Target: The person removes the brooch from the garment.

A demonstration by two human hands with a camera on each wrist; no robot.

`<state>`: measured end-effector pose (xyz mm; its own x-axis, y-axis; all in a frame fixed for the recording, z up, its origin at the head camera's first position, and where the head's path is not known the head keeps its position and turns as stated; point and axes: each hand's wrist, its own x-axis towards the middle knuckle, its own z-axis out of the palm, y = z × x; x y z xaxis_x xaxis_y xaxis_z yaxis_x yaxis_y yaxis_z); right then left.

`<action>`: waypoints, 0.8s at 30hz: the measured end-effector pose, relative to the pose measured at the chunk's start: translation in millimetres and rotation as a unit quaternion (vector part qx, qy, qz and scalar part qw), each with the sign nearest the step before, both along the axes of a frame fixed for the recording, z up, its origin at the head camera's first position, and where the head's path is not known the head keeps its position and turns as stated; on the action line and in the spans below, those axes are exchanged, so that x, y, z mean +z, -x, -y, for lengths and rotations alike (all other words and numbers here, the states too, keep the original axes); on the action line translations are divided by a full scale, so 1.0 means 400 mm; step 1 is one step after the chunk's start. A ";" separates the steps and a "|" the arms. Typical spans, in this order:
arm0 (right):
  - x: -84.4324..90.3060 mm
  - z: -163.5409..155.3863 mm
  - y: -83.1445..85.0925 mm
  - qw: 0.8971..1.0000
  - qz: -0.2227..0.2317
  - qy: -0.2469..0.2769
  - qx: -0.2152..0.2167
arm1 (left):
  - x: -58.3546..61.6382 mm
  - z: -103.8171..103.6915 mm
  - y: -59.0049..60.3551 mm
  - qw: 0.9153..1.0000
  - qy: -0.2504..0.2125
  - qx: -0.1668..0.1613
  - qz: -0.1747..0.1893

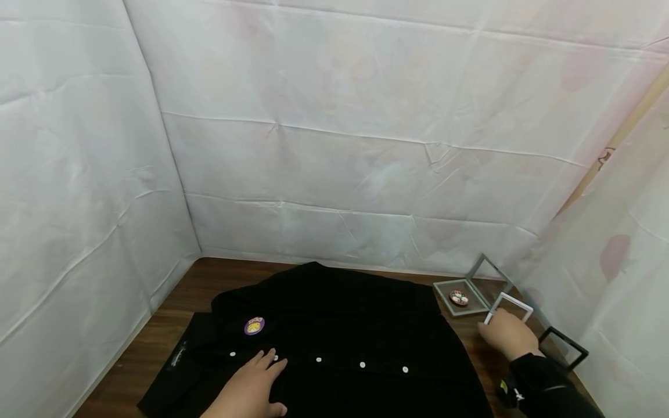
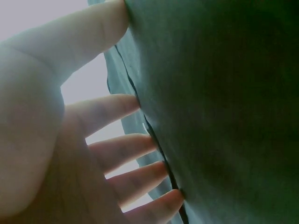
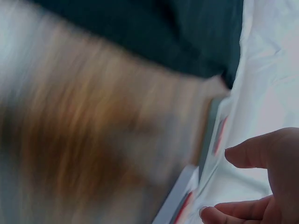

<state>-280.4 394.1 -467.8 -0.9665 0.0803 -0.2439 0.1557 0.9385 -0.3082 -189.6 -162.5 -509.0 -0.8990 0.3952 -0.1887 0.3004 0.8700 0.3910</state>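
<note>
A black shirt with white buttons lies spread on the wooden table. On its upper left sits a round purple badge with a yellow figure. My left hand is over the button placket, fingers spread, fingertips right at the placket's edge in the left wrist view. At the far right, my right hand is beside a white-framed case. In the right wrist view its thumb and fingers stand apart, with the white case just beyond them.
Behind the right hand, an open grey-framed case holds a small round badge. A black-framed case stands near the right wrist. White sheets hang along the back and both sides of the wooden table.
</note>
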 end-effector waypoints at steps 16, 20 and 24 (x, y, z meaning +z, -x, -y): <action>0.025 0.364 -0.043 0.986 -0.131 -0.010 0.103 | 0.092 0.065 0.005 0.996 0.018 -0.033 -0.075; 0.022 0.465 -0.065 0.979 -0.140 -0.004 0.147 | 0.100 0.088 0.015 0.994 0.024 -0.027 -0.103; 0.014 0.554 -0.079 0.970 -0.127 0.022 0.208 | 0.095 0.105 0.036 0.994 0.025 -0.010 -0.110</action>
